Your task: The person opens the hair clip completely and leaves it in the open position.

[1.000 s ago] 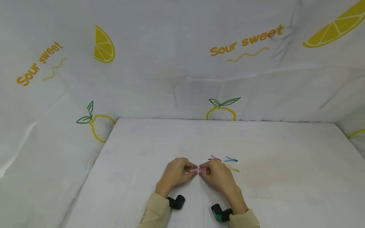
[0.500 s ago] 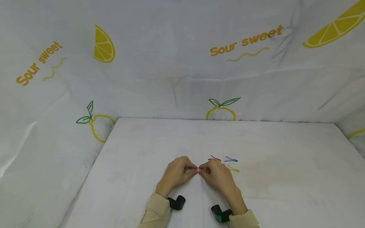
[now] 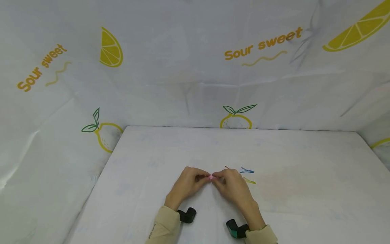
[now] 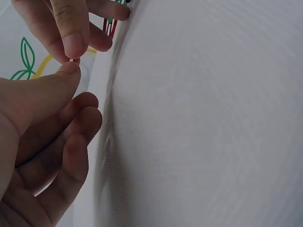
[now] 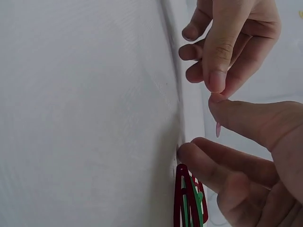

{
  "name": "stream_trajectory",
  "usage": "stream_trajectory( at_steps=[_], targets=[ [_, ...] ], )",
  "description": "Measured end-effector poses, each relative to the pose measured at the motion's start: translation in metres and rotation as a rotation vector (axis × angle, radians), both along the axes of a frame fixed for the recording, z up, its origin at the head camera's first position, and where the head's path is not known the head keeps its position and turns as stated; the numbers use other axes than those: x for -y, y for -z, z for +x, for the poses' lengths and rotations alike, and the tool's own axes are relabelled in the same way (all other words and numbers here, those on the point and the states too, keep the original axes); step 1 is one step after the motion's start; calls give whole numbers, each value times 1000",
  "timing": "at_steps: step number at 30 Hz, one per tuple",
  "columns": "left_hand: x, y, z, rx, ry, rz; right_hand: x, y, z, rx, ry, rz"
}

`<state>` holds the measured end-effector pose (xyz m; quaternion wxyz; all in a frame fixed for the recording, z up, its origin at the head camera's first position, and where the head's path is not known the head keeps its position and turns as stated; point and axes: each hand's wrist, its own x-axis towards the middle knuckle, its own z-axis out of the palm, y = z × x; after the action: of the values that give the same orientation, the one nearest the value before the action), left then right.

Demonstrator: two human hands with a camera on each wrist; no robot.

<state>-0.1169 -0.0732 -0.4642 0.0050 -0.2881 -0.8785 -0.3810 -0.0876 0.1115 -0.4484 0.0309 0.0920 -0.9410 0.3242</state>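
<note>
A pink snap hair clip (image 3: 211, 177) is pinched between the fingertips of both hands, close over the white table. My left hand (image 3: 189, 183) grips its left end with thumb and finger. My right hand (image 3: 233, 185) pinches the other end, and the two sets of fingertips nearly meet. Most of the clip is hidden by the fingers; in the right wrist view only a pink tip (image 5: 218, 129) sticks out below the right thumb. Just beyond the right hand lie a blue snap clip (image 3: 247, 170), a yellow one (image 3: 250, 181) and a dark red one (image 3: 226, 167), mostly covered.
The white-covered table (image 3: 304, 203) meets a white cloth backdrop (image 3: 170, 67) with lemon prints along its far edge. A black wrist mount (image 3: 187, 215) sits at the left wrist, and a black and green mount (image 3: 237, 229) at the right.
Both hands have shifted slightly away from the body with the pink clip, still pinching it. Less of the clip shows between them, and the right hand covers more of the dark red clip.
</note>
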Motion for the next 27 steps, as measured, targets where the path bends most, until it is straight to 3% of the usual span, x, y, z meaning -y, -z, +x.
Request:
stream_trajectory(
  at_steps=[12, 17, 27],
  targets=[
    [-2, -8, -2, -23, -33, 27, -3, 1, -4, 0, -30, -192],
    [-3, -9, -3, -71, -38, 42, -6, 2, -6, -3, -49, -275],
    [-9, -13, -2, -168, -12, 81, -11, 0, -3, -36, -15, -289]
  ],
)
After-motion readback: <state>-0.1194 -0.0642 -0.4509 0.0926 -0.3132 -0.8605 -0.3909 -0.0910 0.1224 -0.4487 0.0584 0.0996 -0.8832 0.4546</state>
